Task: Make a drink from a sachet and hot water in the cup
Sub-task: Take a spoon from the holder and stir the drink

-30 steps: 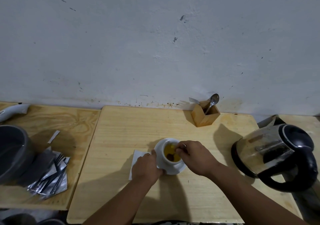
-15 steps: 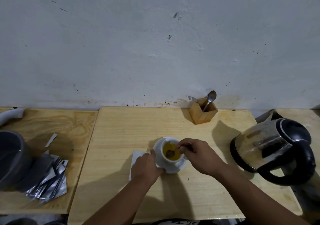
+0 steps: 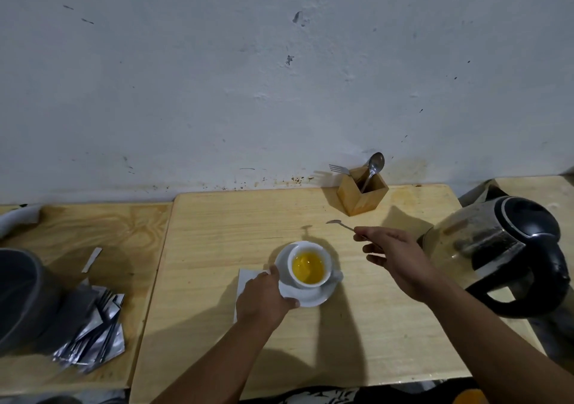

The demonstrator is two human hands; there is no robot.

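A white cup holding yellow-orange liquid stands on a white saucer in the middle of the wooden table. My left hand grips the saucer's left rim, partly over a white napkin. My right hand is raised to the right of the cup and pinches a small metal spoon, whose bowl points left, above the table behind the cup.
A wooden holder with a spoon and a fork stands at the back by the wall. An electric kettle sits at the right. On the left table lie several silver sachets, a torn strip and a grey pot.
My right hand has lifted the spoon out of the cup and moved it up and to the right. My left hand stays on the saucer.
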